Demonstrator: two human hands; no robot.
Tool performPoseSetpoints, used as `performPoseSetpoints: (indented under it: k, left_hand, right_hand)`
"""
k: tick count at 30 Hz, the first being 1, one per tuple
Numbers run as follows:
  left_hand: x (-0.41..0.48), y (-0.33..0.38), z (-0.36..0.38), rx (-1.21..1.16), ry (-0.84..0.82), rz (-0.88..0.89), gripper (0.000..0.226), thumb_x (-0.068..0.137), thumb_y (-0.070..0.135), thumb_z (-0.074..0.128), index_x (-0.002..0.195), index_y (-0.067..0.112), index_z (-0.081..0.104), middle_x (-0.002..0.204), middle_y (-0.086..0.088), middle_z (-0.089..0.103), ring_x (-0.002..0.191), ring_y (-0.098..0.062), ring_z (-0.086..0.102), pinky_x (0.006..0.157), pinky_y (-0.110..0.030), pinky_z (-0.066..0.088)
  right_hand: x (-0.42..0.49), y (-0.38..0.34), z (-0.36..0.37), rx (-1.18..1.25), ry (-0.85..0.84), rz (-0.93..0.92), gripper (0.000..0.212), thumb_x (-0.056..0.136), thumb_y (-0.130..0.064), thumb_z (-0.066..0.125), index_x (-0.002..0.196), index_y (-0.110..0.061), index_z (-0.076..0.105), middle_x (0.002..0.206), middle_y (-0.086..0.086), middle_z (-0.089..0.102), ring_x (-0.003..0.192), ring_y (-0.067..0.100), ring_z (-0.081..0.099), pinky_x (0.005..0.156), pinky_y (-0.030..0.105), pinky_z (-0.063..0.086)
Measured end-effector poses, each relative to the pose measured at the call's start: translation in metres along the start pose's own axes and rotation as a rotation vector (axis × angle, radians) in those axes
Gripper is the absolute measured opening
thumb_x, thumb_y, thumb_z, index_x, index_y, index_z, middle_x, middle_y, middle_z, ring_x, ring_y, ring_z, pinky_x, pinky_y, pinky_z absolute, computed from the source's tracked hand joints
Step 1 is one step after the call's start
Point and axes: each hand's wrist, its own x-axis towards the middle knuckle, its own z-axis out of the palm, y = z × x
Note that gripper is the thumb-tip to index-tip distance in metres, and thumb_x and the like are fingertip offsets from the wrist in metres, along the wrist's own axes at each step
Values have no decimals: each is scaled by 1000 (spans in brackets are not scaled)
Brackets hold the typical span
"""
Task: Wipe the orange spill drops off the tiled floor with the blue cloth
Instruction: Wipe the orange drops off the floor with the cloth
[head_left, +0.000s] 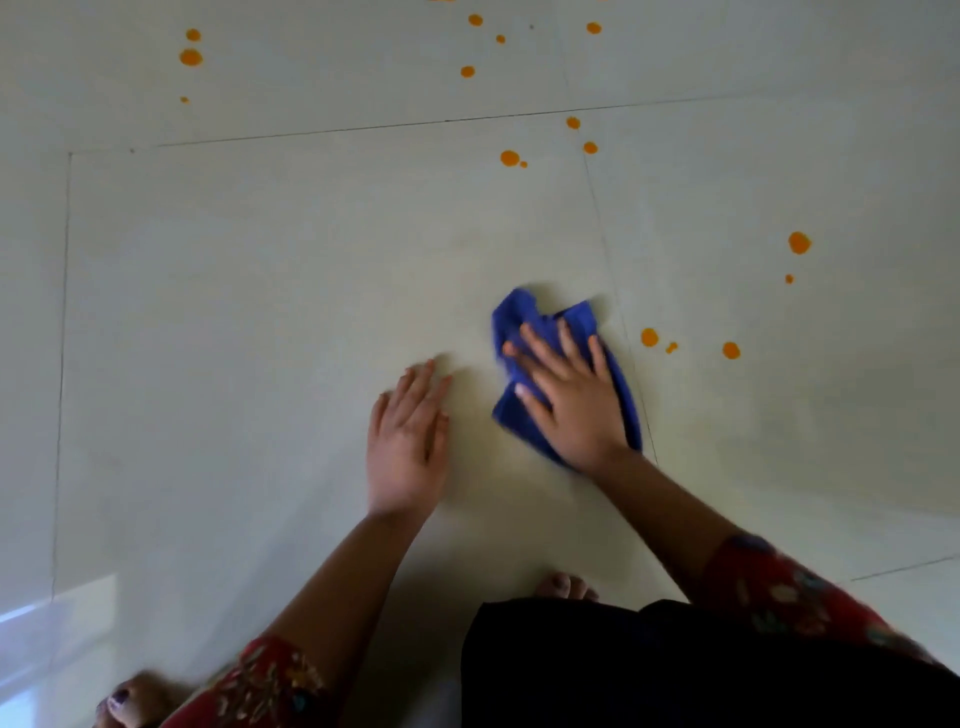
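Pale glossy tiled floor (260, 312). At 10 o'clock from the hands: drop cluster (191, 57), not wiped. Next, left hand (408, 441) flat on bare tile, fingers straight and close together, holding nothing, looks like bracing. At 12 o'clock: top drops (467, 71), plus a nearer group (510, 158) close to a grout line (597, 208). Then right hand (566, 395) spread palm-down on the cloth (519, 312), pressing it to the floor, fingers straight, no pinch. Bunched cloth at 3 o'clock of the left hand, just beside it, right edge on the grout line. At 3 o'clock of the cloth: three drops (649, 337), first one near the cloth edge. At 2 o'clock: bigger drop (799, 242), small one under it.

Risks, as judged:
- smearing rather than lifting, if the bunched cloth drags wet drops over glossy tile
- colour lodging in grout
- palm sliding off the cloth mid-stroke, given no grip
- bare toes (566, 587) at 6 o'clock, possible slip on wet tile

No containers in view, nothing to report there.
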Motion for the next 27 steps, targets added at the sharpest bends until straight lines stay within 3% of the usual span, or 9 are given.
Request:
performPoseSetpoints:
  k: [3,4,7,9,12,15,18,23,27]
  left_hand:
    - [4,10,6,92,-161,62,52,97,39,26,147,30,38,158,6,24,148,-14,15,119,-37,13]
    - [6,12,7,124,-224,78,54,96,42,23,150,34,29,160,10,15,149,-12,4,121,-35,6]
    - [5,14,12,243,-327,94,59,95,49,20,152,42,6,160,16,-10,147,-8,-19,120,-34,-10]
    - [3,14,14,294,-321,91,62,94,51,22,152,43,1,160,15,-12,147,-10,-19,120,-36,-9]
    - [3,15,16,333,-299,98,62,95,50,25,152,43,2,161,14,-9,148,-12,-16,120,-36,-6]
    - [3,14,14,347,-304,103,62,95,51,24,151,45,0,161,15,-11,147,-9,-17,121,-35,-4]
    - [4,14,14,347,-292,105,62,95,52,25,152,44,2,161,15,-7,148,-9,-13,121,-35,-3]
    - [4,16,15,275,-262,98,61,94,49,30,152,42,12,162,14,-2,149,-10,-9,121,-35,-1]
    - [7,15,14,117,-196,77,52,95,40,37,146,37,36,160,14,14,149,-7,4,120,-32,5]
  right_hand:
    - [-63,12,-7,-34,-115,-183,52,99,-48,31,150,-38,25,159,-13,21,149,23,15,119,51,8]
    - [-77,28,-11,-37,-93,-68,53,98,-49,32,150,-40,24,158,-13,22,149,24,15,118,53,6]
    - [-77,75,-20,-6,-1,638,60,91,-58,32,149,-43,25,159,-15,19,150,25,9,111,64,2]
    - [-43,95,-22,27,29,868,63,90,-63,24,150,-43,21,161,-14,15,150,27,5,112,67,4]
    - [10,90,-21,28,34,731,62,92,-56,22,150,-36,28,159,-8,24,148,29,17,114,61,15]
    - [-7,43,-8,5,5,245,54,96,-43,33,148,-29,37,155,-3,34,144,30,29,111,55,29]
    - [-78,36,-13,48,-116,22,52,99,-43,33,150,-35,29,159,-9,25,149,22,16,118,49,16]
    - [-65,126,-28,30,21,703,58,97,-53,21,151,-33,25,160,-7,22,149,25,13,117,53,18]
    - [26,126,-25,8,42,718,58,97,-51,21,151,-33,25,160,-8,21,149,25,14,116,52,16]
